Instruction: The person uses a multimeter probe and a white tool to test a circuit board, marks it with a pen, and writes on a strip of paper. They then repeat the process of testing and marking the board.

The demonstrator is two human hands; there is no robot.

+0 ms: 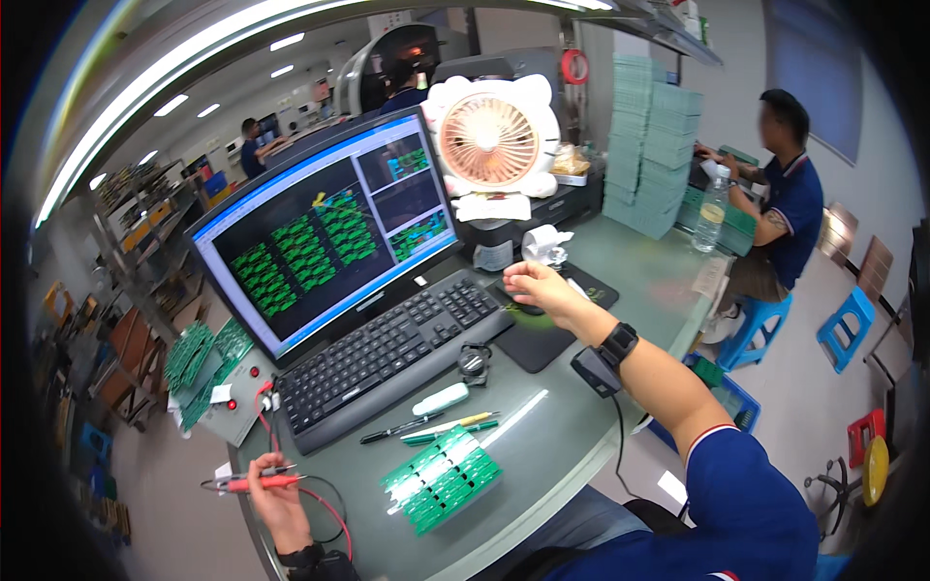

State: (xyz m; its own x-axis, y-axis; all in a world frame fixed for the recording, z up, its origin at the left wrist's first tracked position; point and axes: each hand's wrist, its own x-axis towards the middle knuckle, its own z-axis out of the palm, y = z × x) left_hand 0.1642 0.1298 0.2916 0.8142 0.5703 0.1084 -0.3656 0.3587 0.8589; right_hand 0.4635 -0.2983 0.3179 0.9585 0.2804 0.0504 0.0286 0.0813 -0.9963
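My left hand is at the front left edge of the desk, its fingers closed round a pair of test probes, a red one and a dark one beside it. Red and black leads trail from them. To its right lies a panel of green circuit boards in rows. My right hand is over the black mouse pad, fingers curled in and nothing seen between them. A dark mouse shows partly beneath it. The monitor displays green board rows on black.
A black keyboard fronts the monitor, with pens, a white-green bottle and a wristwatch near it. Boards lie on a tester box at left. A fan, stacked trays and a water bottle stand behind; a co-worker sits right.
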